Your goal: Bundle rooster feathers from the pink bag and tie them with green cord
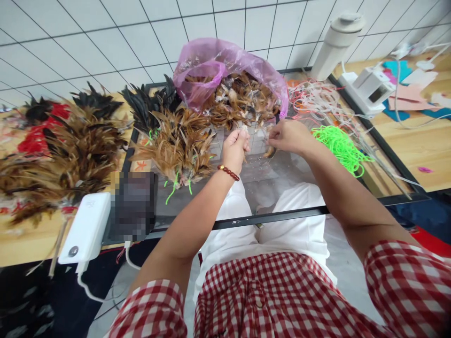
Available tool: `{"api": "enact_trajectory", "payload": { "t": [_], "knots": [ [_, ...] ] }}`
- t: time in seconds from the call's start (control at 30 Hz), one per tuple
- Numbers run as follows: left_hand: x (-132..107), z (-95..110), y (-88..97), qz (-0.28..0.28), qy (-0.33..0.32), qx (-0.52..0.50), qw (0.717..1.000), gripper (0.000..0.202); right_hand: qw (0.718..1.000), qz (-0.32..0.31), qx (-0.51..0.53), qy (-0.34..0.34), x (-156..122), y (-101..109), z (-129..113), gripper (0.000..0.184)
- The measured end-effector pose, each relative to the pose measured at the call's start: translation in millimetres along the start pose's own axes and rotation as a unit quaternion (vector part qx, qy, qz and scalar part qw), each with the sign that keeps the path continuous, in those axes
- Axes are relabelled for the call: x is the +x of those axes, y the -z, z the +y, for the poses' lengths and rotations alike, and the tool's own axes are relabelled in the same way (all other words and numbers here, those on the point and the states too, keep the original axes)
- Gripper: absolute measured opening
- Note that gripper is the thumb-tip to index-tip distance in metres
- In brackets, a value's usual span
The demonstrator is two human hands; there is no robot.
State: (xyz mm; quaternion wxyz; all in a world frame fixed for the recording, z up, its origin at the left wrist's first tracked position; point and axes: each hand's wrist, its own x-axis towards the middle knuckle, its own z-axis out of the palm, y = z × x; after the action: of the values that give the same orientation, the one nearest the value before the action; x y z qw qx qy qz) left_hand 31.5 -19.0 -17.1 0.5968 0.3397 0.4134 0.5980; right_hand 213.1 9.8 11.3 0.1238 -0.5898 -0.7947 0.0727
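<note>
My left hand, with a red bead bracelet at the wrist, is closed in a pinch on a few small brown feathers over the glass table. My right hand is closed too, pinching feathers at the edge of the loose brown feather heap that spills from a pink plastic bag. The two hands are close together, just in front of the bag. A tied bundle of brown feathers with green cord lies left of my left hand.
More brown, black and red feather bundles cover the wooden table at left. A white power bank and a blurred dark object lie near the front edge. Green cord, pale cords, a white bottle and a white device are at right.
</note>
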Motion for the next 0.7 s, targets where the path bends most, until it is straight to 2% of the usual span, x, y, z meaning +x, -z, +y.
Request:
{"api": "enact_trajectory", "payload": {
  "t": [0.07, 0.17, 0.27, 0.37, 0.5, 0.7],
  "knots": [
    [-0.4, -0.2, -0.2, 0.000, -0.001, -0.002, 1.000, 0.034, 0.999, -0.007, 0.027, 0.020, 0.5, 0.0, -0.4, 0.011],
    [-1.1, -0.2, -0.3, -0.001, 0.000, -0.005, 1.000, 0.034, 0.980, 0.039, 0.193, 0.033, 1.7, 0.7, -4.1, 0.011],
    [-0.7, -0.9, 0.0, 0.003, -0.006, -0.013, 1.000, 0.033, 0.911, 0.059, 0.405, 0.044, 0.3, -0.2, -18.0, 0.022],
    [1.2, -2.9, 0.5, 0.015, -0.010, -0.026, 1.000, 0.033, 0.844, 0.031, 0.533, 0.048, -4.3, -4.5, -37.6, 0.035],
    [4.1, -6.9, 0.9, 0.036, -0.001, -0.038, 0.999, 0.033, 0.795, 0.008, 0.606, 0.019, -8.6, -12.2, -54.2, 0.042],
    [4.7, -11.2, 1.9, 0.031, -0.006, -0.038, 0.999, 0.032, 0.766, 0.007, 0.642, -0.038, -8.3, -19.7, -55.4, 0.043]
  ]
}}
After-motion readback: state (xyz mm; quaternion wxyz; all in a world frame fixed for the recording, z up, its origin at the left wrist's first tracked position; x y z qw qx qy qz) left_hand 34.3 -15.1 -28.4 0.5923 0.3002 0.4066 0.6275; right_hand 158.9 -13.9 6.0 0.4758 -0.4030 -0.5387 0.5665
